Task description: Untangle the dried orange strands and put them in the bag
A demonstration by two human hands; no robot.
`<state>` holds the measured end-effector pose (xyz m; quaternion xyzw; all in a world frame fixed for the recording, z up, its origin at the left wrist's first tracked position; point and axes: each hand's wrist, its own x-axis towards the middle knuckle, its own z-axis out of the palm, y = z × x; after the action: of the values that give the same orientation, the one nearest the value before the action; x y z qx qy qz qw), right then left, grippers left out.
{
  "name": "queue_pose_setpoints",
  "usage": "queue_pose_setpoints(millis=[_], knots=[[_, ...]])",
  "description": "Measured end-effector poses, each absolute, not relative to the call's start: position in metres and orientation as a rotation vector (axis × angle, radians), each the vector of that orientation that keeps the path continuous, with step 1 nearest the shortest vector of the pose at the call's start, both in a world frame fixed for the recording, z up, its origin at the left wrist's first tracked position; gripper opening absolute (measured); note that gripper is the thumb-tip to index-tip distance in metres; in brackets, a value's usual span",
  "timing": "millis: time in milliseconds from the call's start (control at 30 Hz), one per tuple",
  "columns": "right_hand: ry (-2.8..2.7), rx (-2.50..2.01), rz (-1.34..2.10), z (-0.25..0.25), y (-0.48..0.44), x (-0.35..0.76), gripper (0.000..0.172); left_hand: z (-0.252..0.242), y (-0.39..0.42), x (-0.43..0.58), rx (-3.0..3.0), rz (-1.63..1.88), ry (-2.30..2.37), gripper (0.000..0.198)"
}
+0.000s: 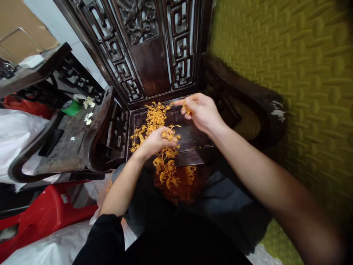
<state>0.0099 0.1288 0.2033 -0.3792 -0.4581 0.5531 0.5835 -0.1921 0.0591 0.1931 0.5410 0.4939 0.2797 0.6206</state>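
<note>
My left hand (156,141) is closed around an orange-yellow flower sprig (168,167), whose branched tips hang below the fingers. Up and to the right, my right hand (202,112) pinches a small orange-yellow flower piece (187,108), with its index finger stretched out. A loose heap of similar flower pieces (156,117) lies on the left half of a dark wooden chair seat (193,130), behind my left hand. Between my knees, under the hanging sprig, is a reddish-orange mass of the same sort of pieces (182,193), dim and hard to make out.
The carved chair back (151,66) rises behind the seat. A curved armrest (264,99) and a yellow-green textured wall (289,55) are on the right. To the left stand another wooden chair (66,154) with white flower bits (88,117) and a red plastic stool (46,211).
</note>
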Motion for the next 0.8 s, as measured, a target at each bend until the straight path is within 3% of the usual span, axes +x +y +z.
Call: queue_pose_setpoints(millis=[67,167,333,533,667,733,800], knots=[[-1.238,-0.877,1.322,0.204,0.118,0.001,0.028,0.191,0.063,-0.19,1.195,0.66,1.167,0.05],[-1.569,-0.942,1.156,0.204,0.11,0.0,0.032,0.189,0.066,-0.19,1.254,0.686,1.226,0.048],[-2.152,-1.107,0.932,0.201,0.11,0.013,0.02,0.189,0.068,-0.192,1.301,0.807,1.215,0.048],[-2.0,-1.199,0.821,0.201,0.111,0.006,0.028,0.192,0.079,-0.194,1.137,1.232,1.196,0.065],[-2.063,-1.316,0.805,0.202,0.112,0.009,0.034,0.199,0.078,-0.2,1.196,1.09,1.298,0.051],[-2.05,-1.445,0.714,0.2,0.118,0.016,0.036,0.201,0.074,-0.206,1.345,0.872,1.388,0.041],[-2.046,-1.589,0.648,0.194,0.129,0.023,0.051,0.202,0.071,-0.213,1.544,0.555,1.423,0.033]])
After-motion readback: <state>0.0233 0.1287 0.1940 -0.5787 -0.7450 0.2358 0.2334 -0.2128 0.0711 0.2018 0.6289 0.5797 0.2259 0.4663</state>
